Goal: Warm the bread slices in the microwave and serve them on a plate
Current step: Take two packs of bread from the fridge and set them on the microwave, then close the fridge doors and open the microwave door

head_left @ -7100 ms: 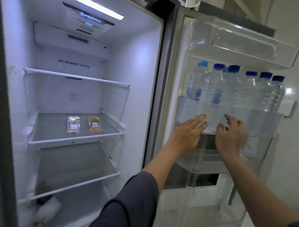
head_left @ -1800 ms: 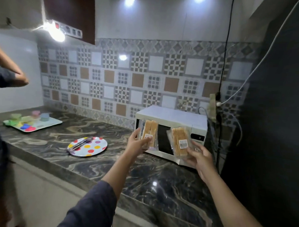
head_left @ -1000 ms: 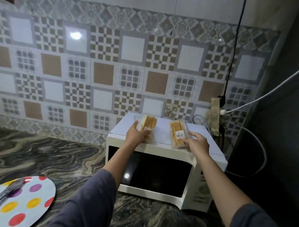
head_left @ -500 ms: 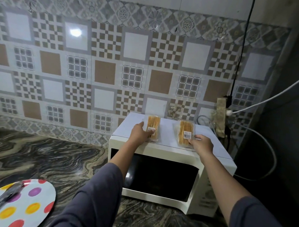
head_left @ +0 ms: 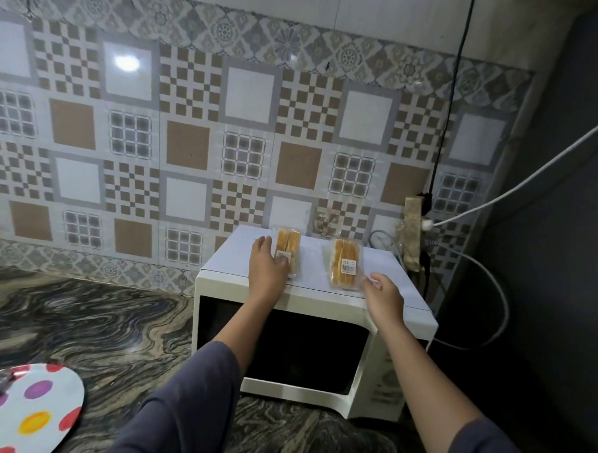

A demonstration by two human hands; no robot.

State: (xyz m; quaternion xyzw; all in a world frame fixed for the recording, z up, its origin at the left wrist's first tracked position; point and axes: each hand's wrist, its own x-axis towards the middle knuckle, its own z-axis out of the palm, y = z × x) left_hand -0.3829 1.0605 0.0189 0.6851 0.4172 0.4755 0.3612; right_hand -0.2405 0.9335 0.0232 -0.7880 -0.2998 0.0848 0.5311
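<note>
Left bread pack [head_left: 288, 251] and right bread pack [head_left: 345, 267] lie flat on top of the microwave [head_left: 306, 350], whose door is closed. Left hand [head_left: 267, 269] rests flat on the left bread pack. Right hand [head_left: 383, 296] is loose, holding nothing, just beside the right one. Advice: pull the door open, unwrap before heating. Spotted plate [head_left: 39, 410] sits on the surface [head_left: 115, 324].

**Count of items at the microwave**

Two hands: left hand [head_left: 266, 269], right hand [head_left: 383, 296]. Two wrapped bread packs: left bread pack [head_left: 287, 248], right bread pack [head_left: 345, 267]. One white microwave [head_left: 306, 350]. One spotted plate [head_left: 32, 410]. One marbled tabletop [head_left: 98, 320]. One black cable [head_left: 450, 96].
</note>
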